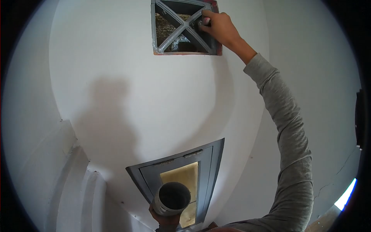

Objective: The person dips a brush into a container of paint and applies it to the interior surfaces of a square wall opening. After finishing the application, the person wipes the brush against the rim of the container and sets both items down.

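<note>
My right hand (218,29) is raised high, its fingers closed in a pinch at the upper right part of a grey vent block (186,24) with an X-shaped lattice. What sits between those fingers I cannot make out. Reddish edging shows along the vent's right and bottom border. Low in the view, my left hand (165,218) wraps round a round, open-topped paint can (172,199) from below. The can's inside looks dark grey, and its mouth faces up toward me.
A grey-framed door (210,162) with hinges and a yellowish glass panel stands below the vent, behind the can. White wall (154,92) surrounds both, carrying my shadow. Stepped white mouldings (73,185) run down the left. A bright opening (346,194) shows at lower right.
</note>
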`<act>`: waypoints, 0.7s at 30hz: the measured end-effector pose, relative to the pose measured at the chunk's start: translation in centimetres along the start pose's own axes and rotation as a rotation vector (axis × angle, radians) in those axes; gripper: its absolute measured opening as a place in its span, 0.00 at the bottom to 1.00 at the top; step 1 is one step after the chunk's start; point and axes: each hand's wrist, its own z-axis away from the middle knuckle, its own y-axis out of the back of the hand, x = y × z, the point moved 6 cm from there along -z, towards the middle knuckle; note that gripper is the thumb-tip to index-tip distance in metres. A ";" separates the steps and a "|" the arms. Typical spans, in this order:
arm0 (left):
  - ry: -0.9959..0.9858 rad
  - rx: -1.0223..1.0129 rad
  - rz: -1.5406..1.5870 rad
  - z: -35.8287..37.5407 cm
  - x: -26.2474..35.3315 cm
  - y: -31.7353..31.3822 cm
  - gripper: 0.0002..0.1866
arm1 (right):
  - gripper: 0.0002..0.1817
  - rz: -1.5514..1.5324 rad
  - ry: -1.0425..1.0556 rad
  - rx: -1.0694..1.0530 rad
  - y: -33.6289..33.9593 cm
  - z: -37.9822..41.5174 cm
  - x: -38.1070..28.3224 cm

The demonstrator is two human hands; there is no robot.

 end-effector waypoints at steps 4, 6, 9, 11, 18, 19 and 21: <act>-0.157 0.098 -0.238 -0.1 1.1 0.4 0.40 | 0.13 -0.138 -0.006 -0.036 2.4 -1.7 -0.7; -0.159 0.134 -0.232 0.3 1.2 0.4 0.38 | 0.11 -0.191 -0.013 -0.155 2.9 -1.7 -1.2; -0.036 0.132 -0.002 0.7 1.3 -0.6 0.38 | 0.11 -0.294 -0.251 -0.188 4.6 -1.2 -0.1; 0.033 0.072 0.129 0.2 0.7 -0.6 0.53 | 0.10 -0.231 -0.160 -0.292 4.3 -1.2 0.2; -0.139 0.007 -0.193 -0.5 -1.2 1.0 0.69 | 0.16 -0.495 -0.071 -0.008 7.0 -1.2 -2.4; -0.162 0.009 -0.269 -0.2 -1.0 0.9 0.70 | 0.16 -0.475 -0.031 0.012 7.0 -1.2 -3.0; -0.210 0.018 -0.421 0.3 -0.5 0.6 0.70 | 0.16 -0.437 0.053 0.059 7.3 -1.3 -4.0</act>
